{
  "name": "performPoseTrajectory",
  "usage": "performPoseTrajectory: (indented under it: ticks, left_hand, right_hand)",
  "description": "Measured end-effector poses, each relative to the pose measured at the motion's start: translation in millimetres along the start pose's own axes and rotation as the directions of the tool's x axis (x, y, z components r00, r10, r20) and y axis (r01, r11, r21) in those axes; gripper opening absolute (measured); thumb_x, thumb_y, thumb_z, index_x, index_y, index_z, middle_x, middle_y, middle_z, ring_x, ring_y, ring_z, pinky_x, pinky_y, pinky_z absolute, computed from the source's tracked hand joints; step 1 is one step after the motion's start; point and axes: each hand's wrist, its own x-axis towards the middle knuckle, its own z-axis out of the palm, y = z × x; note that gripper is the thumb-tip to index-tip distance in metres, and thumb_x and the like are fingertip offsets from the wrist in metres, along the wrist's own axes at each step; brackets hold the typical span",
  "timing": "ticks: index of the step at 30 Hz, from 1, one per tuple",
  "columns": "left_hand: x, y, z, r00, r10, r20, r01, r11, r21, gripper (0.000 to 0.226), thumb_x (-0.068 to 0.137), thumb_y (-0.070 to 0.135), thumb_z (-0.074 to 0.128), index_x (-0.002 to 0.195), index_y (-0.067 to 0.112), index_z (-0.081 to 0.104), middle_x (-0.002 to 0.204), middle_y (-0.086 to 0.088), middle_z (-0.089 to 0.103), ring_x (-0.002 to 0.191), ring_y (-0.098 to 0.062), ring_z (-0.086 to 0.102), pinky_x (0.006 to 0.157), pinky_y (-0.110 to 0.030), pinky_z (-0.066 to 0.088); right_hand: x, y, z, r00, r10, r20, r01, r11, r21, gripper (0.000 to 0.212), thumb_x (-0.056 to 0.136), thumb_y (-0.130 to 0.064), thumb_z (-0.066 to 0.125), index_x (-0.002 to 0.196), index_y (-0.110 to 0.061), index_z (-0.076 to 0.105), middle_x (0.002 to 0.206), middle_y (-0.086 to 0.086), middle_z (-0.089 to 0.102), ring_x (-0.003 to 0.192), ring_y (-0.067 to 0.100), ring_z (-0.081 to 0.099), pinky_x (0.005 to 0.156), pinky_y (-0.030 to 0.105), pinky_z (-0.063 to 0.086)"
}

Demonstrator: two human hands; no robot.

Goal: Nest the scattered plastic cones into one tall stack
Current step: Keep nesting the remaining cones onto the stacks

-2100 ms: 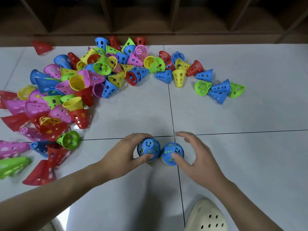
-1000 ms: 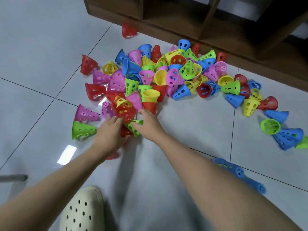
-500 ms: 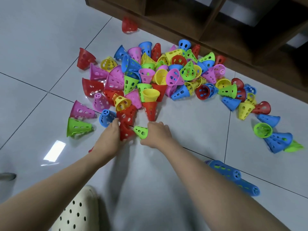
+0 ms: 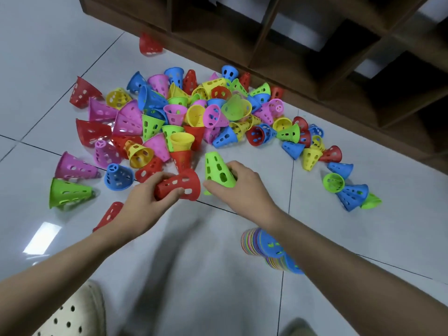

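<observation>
My left hand point(image 4: 145, 202) grips a red perforated cone point(image 4: 180, 185) lying sideways, its wide mouth toward the right. My right hand point(image 4: 242, 187) holds a green cone point(image 4: 218, 169) upright by its base, narrow end up. Both cones hang just in front of the scattered pile of cones point(image 4: 191, 117) in red, pink, yellow, green and blue on the white tiled floor. A nested stack of cones point(image 4: 269, 248) with a blue top lies on its side under my right forearm, partly hidden.
A dark wooden shelf unit point(image 4: 291, 44) runs along the far edge behind the pile. Stray cones lie left, among them a green one point(image 4: 68, 192) and a blue one point(image 4: 118, 177). A blue and green cluster point(image 4: 349, 192) sits right. A white clog point(image 4: 72, 314) shows at the bottom left.
Both hands left the two blue-topped stacks and reached into the pile. The left hand picked up a red cone, the right a green one, and both now lift them toward me.
</observation>
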Motion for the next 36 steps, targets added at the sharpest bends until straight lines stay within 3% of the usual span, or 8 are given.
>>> performPoseTrajectory:
  ticks: [7,13,19,25,29,31,34,36]
  left_hand:
    - [0,91,44,0.969,0.217,0.121,-0.181,0.950,-0.256,0.019,0.083,0.045,0.076,0.089,0.028,0.070,0.072,0.010,0.063,0.063,-0.008,0.049,0.058,-0.023,0.042]
    - [-7,121,90,0.810,0.430,0.398,-0.459,0.888,-0.026,0.042,0.085,0.062,0.058,0.099,0.023,0.063,0.086,0.012,0.053,0.079,-0.006,0.054,0.067,-0.013,0.038]
    - [-15,117,137,0.749,0.428,0.506,-0.536,0.840,0.084,0.041,0.090,0.053,0.065,0.117,0.022,0.057,0.100,0.009,0.050,0.091,-0.012,0.055,0.087,-0.031,0.048]
    - [-17,108,164,0.706,0.375,0.601,-0.558,0.817,0.145,0.047,0.088,0.045,0.070,0.126,0.021,0.056,0.110,0.003,0.053,0.099,-0.020,0.058,0.090,-0.039,0.049]
    - [-15,96,165,0.708,0.339,0.620,-0.537,0.828,0.160,0.050,0.090,0.038,0.069,0.135,0.022,0.052,0.110,0.000,0.054,0.099,-0.023,0.058,0.091,-0.038,0.049]
    - [-16,85,154,0.720,0.313,0.619,-0.504,0.850,0.155,0.060,0.091,0.042,0.069,0.144,0.025,0.045,0.110,0.006,0.053,0.094,-0.012,0.056,0.087,-0.024,0.046]
    - [-17,62,122,0.780,0.263,0.568,-0.433,0.882,0.186,0.070,0.086,0.064,0.060,0.143,0.027,0.046,0.101,0.013,0.050,0.081,-0.004,0.053,0.074,-0.013,0.039]
    - [-17,43,96,0.848,0.170,0.503,-0.318,0.921,0.225,0.055,0.089,0.059,0.061,0.133,0.030,0.051,0.099,0.015,0.053,0.085,-0.006,0.056,0.072,-0.014,0.042]
  right_hand:
    - [-74,29,-108,0.993,-0.025,-0.118,0.031,0.998,0.056,0.028,0.080,-0.042,0.079,0.099,-0.029,0.063,0.091,-0.013,0.068,0.085,0.005,0.063,0.073,0.017,0.049]
    - [-125,106,-130,0.951,0.039,-0.307,-0.015,0.997,0.079,0.026,0.082,-0.034,0.081,0.101,-0.037,0.063,0.102,-0.012,0.062,0.096,0.004,0.060,0.080,0.009,0.043]
    - [-150,166,-101,0.894,0.077,-0.441,-0.024,0.992,0.125,0.033,0.076,-0.053,0.071,0.103,-0.033,0.065,0.100,-0.011,0.058,0.097,0.011,0.058,0.079,0.008,0.040]
    - [-154,188,-79,0.894,0.119,-0.433,-0.081,0.991,0.104,0.031,0.081,-0.029,0.081,0.105,-0.029,0.062,0.104,-0.013,0.063,0.103,0.008,0.058,0.084,0.012,0.039]
    - [-153,199,-68,0.899,0.183,-0.399,-0.145,0.982,0.123,0.032,0.081,-0.028,0.081,0.102,-0.036,0.059,0.106,-0.015,0.065,0.105,0.006,0.057,0.085,0.018,0.041]
    - [-151,204,-63,0.902,0.221,-0.370,-0.190,0.974,0.120,0.034,0.080,-0.030,0.081,0.105,-0.036,0.059,0.107,-0.016,0.064,0.106,0.003,0.056,0.086,0.017,0.041]
    - [-149,214,-54,0.916,0.211,-0.341,-0.191,0.977,0.091,0.040,0.077,-0.027,0.083,0.108,-0.032,0.060,0.108,-0.016,0.063,0.104,-0.001,0.056,0.086,0.019,0.043]
    - [-147,220,-49,0.926,0.183,-0.330,-0.170,0.983,0.068,0.045,0.075,-0.022,0.086,0.113,-0.028,0.062,0.110,-0.015,0.063,0.103,-0.002,0.056,0.088,0.025,0.047]
